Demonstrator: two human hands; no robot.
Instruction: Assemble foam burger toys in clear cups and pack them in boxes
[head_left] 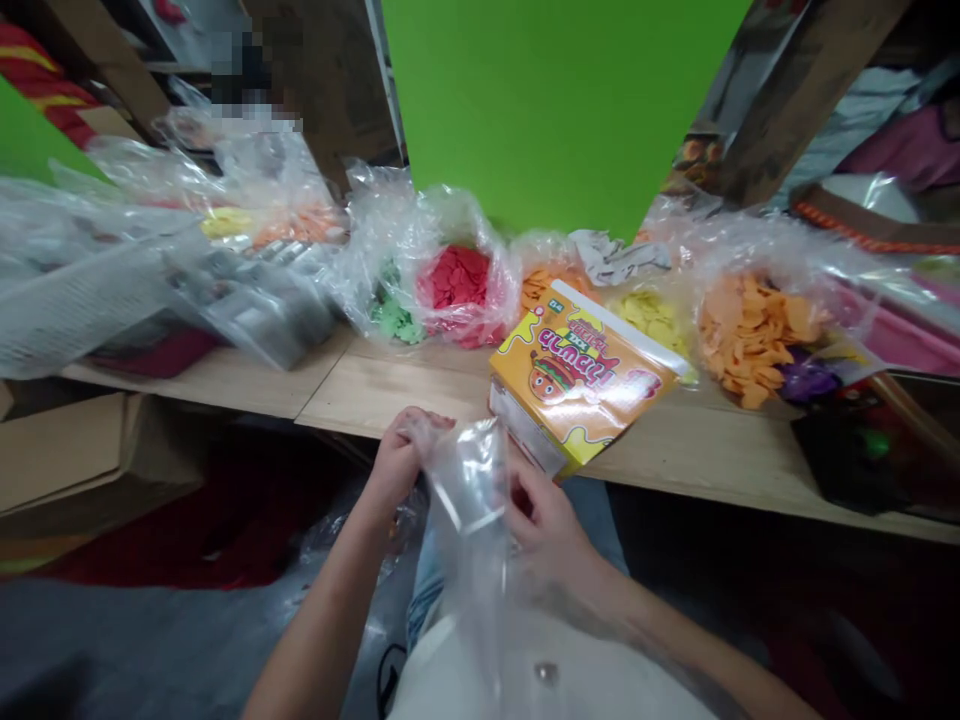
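Note:
Both my hands hold a small clear plastic bag [471, 490] just below the front edge of the wooden table [390, 385]. My left hand [397, 462] pinches the bag's top left corner with closed fingers. My right hand [551, 535] grips the bag's right side, partly seen through the plastic. An orange and yellow snack box [581, 375] lies tilted on the table right behind the bag.
Open clear bags of coloured pieces line the table's back: green [394, 315], red [457, 280], yellow [654, 315] and orange [750, 335]. A green board [555, 100] stands behind them. A cardboard box [67, 455] sits low at the left. More plastic bags [112, 270] pile at the left.

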